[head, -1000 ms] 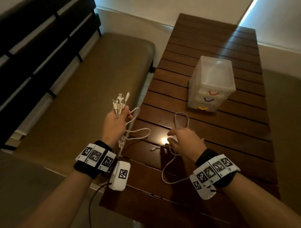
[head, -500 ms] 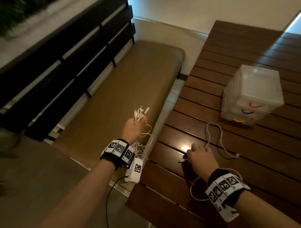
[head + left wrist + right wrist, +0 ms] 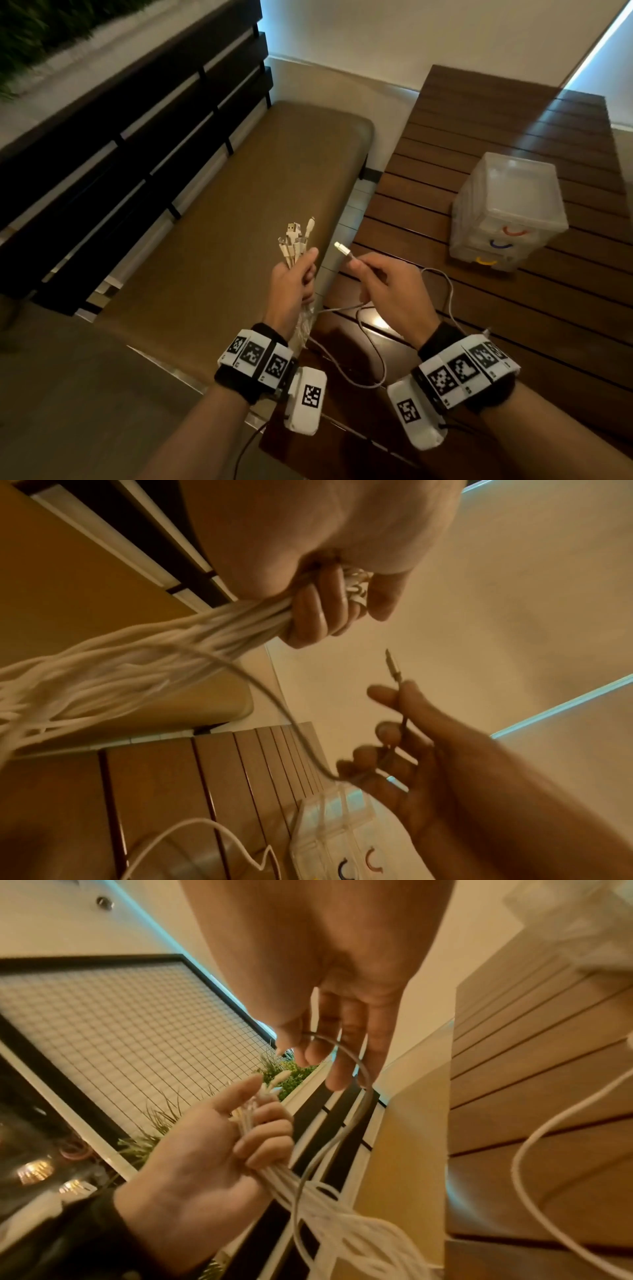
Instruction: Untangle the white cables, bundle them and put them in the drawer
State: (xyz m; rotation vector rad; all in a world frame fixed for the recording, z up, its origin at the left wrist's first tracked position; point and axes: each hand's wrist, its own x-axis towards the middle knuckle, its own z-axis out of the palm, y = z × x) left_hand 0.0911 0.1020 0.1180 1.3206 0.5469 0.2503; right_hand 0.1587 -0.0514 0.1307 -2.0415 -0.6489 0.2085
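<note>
- Your left hand [image 3: 294, 286] clenches the gathered cables [image 3: 295, 244] — bundling underway.
- Your right hand [image 3: 390, 291] pinches one plug [image 3: 343, 249] — tuck it into the bundle next.

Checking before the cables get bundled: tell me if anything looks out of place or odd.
Nothing damaged. The left hand grips the cable bundle, its strands hanging loose beside the table. The right hand pinches a single cable that trails over the table. The drawer unit looks shut.
</note>
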